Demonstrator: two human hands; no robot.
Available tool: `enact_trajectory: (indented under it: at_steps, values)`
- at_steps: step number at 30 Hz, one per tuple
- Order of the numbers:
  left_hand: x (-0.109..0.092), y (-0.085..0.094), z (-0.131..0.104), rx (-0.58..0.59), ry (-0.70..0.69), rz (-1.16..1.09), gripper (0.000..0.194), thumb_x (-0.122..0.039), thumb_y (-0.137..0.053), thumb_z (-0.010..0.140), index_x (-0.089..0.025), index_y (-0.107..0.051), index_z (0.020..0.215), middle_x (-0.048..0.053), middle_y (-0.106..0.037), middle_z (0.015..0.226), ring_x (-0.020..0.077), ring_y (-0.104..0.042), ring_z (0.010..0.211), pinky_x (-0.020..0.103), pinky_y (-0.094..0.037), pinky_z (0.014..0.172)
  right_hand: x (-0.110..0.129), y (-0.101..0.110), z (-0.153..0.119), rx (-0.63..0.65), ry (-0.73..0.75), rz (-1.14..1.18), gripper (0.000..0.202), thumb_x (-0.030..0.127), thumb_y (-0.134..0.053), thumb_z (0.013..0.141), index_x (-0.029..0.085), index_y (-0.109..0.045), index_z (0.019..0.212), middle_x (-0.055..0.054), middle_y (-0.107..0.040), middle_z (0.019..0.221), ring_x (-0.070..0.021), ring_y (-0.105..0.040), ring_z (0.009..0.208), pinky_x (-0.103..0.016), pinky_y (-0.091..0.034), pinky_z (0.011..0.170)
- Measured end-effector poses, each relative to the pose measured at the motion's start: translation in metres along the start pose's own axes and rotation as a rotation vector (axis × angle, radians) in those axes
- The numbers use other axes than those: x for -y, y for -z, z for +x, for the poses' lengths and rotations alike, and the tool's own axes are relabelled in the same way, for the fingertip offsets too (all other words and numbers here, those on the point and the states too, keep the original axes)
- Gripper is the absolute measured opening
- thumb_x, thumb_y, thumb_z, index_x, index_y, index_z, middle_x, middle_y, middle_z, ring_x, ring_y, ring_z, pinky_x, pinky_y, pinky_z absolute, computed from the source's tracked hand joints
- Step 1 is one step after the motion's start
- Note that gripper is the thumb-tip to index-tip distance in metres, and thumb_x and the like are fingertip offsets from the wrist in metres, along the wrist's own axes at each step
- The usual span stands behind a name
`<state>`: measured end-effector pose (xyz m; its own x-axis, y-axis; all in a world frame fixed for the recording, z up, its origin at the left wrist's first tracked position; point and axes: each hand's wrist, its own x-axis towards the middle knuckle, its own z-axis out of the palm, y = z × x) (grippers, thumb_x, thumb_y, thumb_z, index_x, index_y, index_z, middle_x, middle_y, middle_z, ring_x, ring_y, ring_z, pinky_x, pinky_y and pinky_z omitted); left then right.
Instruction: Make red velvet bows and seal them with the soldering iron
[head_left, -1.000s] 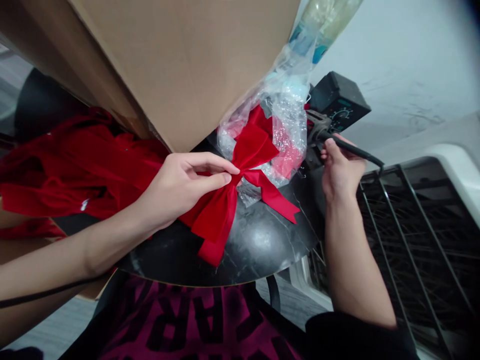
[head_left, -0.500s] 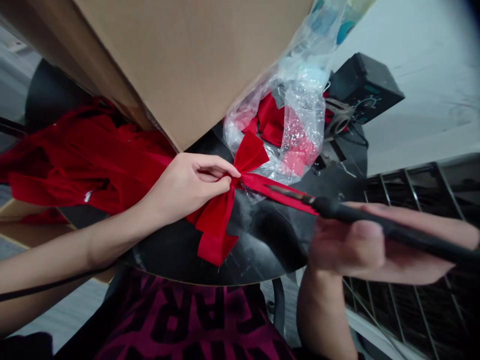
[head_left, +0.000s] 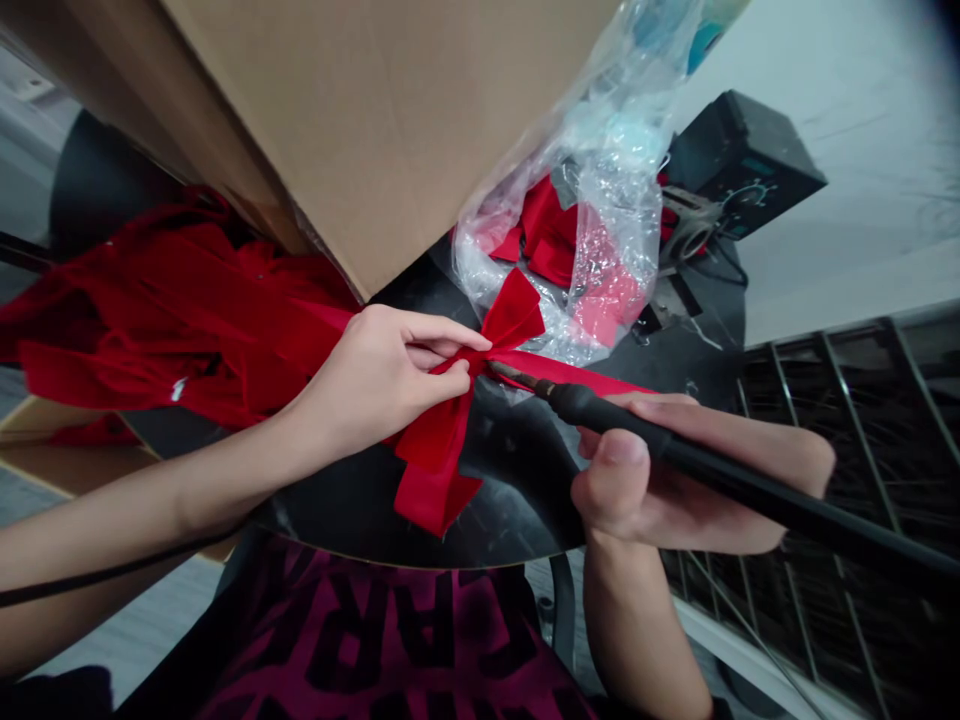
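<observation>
My left hand [head_left: 397,375] pinches the knot of a red ribbon bow [head_left: 514,310] above the black round table. Ribbon tails [head_left: 439,470] hang below the knot, and one strip stretches right toward my right hand. In my right hand [head_left: 675,465] is a black-handled soldering iron [head_left: 600,410], its metal tip touching or very close to the ribbon beside the knot. Whether my right fingers also hold the strip's far end is hidden behind the iron's handle.
A large cardboard box [head_left: 390,120] stands behind the hands. Red ribbons [head_left: 187,320] lie piled at left. A clear plastic bag [head_left: 615,230] holds red pieces. A black control box [head_left: 750,165] sits back right, and a metal rack [head_left: 847,450] stands at right. The table [head_left: 517,510] has a curved front edge.
My right hand has moved left with the iron, bringing its tip from over the strip to beside the knot. My left hand still pinches the bow, slightly farther right in view.
</observation>
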<state>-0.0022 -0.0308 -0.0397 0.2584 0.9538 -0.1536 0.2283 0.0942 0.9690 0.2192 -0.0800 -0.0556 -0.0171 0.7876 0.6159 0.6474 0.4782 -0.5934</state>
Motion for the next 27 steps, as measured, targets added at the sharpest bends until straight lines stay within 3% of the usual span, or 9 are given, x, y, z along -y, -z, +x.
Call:
enact_trajectory:
  at_steps: [2, 4, 7, 9, 13, 18, 27]
  values:
    - [0.0, -0.001, 0.0, 0.01, 0.012, 0.011, 0.03, -0.018, -0.077, 0.081, -0.019, -0.086, 0.109, 0.003, -0.086, 0.091, 0.0258, -0.083, 0.091, 0.027, -0.065, 0.077, 0.013, -0.007, 0.004, -0.085, 0.083, -0.048, 0.026, 0.03, -0.076, 0.084, 0.025, -0.07, 0.109, -0.003, -0.071, 0.086, -0.0221, -0.073, 0.068, -0.035, -0.061, 0.049]
    - [-0.001, -0.001, -0.001, 0.01, 0.021, 0.019, 0.031, -0.019, -0.076, 0.082, -0.02, -0.086, 0.111, 0.004, -0.086, 0.092, 0.026, -0.083, 0.093, 0.026, -0.065, 0.078, 0.018, -0.012, 0.01, -0.248, 0.201, -0.082, 0.023, 0.025, -0.074, 0.083, 0.025, -0.072, 0.106, -0.001, -0.071, 0.08, -0.0177, -0.069, 0.06, -0.032, -0.059, 0.047]
    - [-0.001, -0.001, -0.001, -0.007, 0.01, 0.042, 0.031, -0.018, -0.077, 0.081, -0.02, -0.087, 0.11, 0.003, -0.086, 0.089, 0.0263, -0.083, 0.092, 0.025, -0.064, 0.075, 0.011, -0.018, 0.022, -0.482, 0.435, -0.085, 0.016, 0.023, -0.071, 0.079, 0.021, -0.074, 0.094, 0.003, -0.065, 0.064, -0.0111, -0.059, 0.046, -0.024, -0.051, 0.039]
    - [-0.001, 0.0, -0.001, -0.018, 0.005, 0.058, 0.031, -0.017, -0.077, 0.08, -0.021, -0.087, 0.108, 0.002, -0.086, 0.088, 0.0261, -0.083, 0.091, 0.024, -0.064, 0.075, 0.005, -0.02, 0.027, -0.546, 0.512, -0.094, 0.012, 0.025, -0.071, 0.076, 0.018, -0.074, 0.085, 0.003, -0.063, 0.058, -0.0099, -0.055, 0.042, -0.023, -0.047, 0.036]
    - [-0.001, 0.0, -0.001, -0.014, 0.008, 0.047, 0.03, -0.016, -0.077, 0.079, -0.021, -0.087, 0.107, 0.001, -0.086, 0.091, 0.0243, -0.083, 0.092, 0.024, -0.066, 0.076, 0.005, -0.02, 0.027, -0.483, 0.428, -0.1, 0.009, 0.026, -0.071, 0.076, 0.017, -0.073, 0.076, 0.001, -0.065, 0.056, -0.012, -0.058, 0.043, -0.024, -0.047, 0.034]
    - [-0.001, 0.0, 0.001, -0.016, 0.017, 0.041, 0.033, -0.014, -0.077, 0.078, -0.021, -0.087, 0.109, 0.001, -0.086, 0.088, 0.0242, -0.084, 0.09, 0.021, -0.065, 0.073, 0.019, -0.021, 0.023, -0.422, 0.295, -0.052, 0.006, 0.021, -0.069, 0.082, 0.019, -0.074, 0.081, 0.0, -0.064, 0.06, -0.0141, -0.061, 0.047, -0.026, -0.051, 0.039]
    - [-0.002, 0.001, 0.001, -0.02, 0.018, 0.09, 0.032, -0.017, -0.078, 0.079, -0.021, -0.087, 0.11, 0.0, -0.086, 0.092, 0.024, -0.084, 0.091, 0.024, -0.067, 0.077, 0.014, -0.017, 0.024, -0.337, 0.304, -0.05, 0.005, 0.022, -0.073, 0.079, 0.02, -0.07, 0.082, 0.001, -0.064, 0.064, -0.013, -0.059, 0.047, -0.026, -0.05, 0.039]
